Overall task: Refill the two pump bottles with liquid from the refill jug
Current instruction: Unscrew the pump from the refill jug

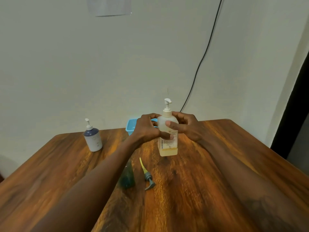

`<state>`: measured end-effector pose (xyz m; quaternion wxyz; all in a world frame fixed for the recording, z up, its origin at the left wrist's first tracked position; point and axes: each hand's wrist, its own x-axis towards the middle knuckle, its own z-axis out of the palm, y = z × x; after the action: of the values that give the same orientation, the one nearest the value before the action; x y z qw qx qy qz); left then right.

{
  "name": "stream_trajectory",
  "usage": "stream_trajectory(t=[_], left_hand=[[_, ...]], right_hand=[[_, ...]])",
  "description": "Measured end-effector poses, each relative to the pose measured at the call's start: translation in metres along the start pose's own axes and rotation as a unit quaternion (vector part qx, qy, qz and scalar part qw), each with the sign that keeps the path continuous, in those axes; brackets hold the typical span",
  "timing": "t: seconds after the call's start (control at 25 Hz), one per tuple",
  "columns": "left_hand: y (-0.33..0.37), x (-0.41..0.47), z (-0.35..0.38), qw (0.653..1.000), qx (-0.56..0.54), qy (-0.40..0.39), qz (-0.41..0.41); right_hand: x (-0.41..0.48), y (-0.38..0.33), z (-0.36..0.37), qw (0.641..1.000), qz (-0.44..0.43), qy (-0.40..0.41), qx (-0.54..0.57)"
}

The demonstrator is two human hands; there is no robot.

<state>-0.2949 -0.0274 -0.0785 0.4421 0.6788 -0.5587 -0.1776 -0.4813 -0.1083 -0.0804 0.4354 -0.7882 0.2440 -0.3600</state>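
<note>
A clear pump bottle (167, 144) with a white label and a little amber liquid at its bottom stands upright on the table, its white pump (167, 104) fitted. My left hand (148, 128) grips its left side and my right hand (183, 126) grips its right side, thumb across the front. A dark green bottle (127, 177) stands nearer, partly hidden behind my left forearm, with no pump on it. Its grey pump (148, 177) with a yellow tube lies on the table beside it. A blue-and-white pump bottle (93, 137) stands at the far left.
A light blue plastic basket (131, 127) sits at the table's far edge behind my left hand. The wooden table (217, 181) meets a pale wall, down which a black cable (200, 64) runs. A dark doorway is at the right.
</note>
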Motion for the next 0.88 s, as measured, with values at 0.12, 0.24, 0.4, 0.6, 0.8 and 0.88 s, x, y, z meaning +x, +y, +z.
stream_trajectory(t=[0.12,0.24,0.4,0.6,0.8,0.88], left_hand=[[0.006,-0.030,-0.005,1.000,0.006,0.007,0.004],[0.009,-0.050,-0.011,1.000,0.011,0.020,0.003],[0.015,-0.069,-0.018,0.999,0.038,0.014,0.014],[0.011,-0.084,-0.020,0.999,0.020,-0.028,-0.002],[0.002,-0.085,-0.025,0.999,0.044,-0.028,-0.015],[0.002,-0.087,-0.021,0.999,0.047,0.000,-0.013]], right_hand=[[-0.018,-0.029,0.013,0.995,-0.024,0.060,-0.082],[-0.029,-0.048,0.024,0.980,-0.046,0.095,-0.167],[-0.034,-0.057,0.031,0.964,-0.081,0.156,-0.198],[-0.036,-0.059,0.037,0.959,-0.136,0.109,-0.225],[-0.028,-0.051,0.019,0.990,-0.060,-0.094,-0.083],[-0.029,-0.051,0.024,0.989,-0.038,-0.110,-0.093]])
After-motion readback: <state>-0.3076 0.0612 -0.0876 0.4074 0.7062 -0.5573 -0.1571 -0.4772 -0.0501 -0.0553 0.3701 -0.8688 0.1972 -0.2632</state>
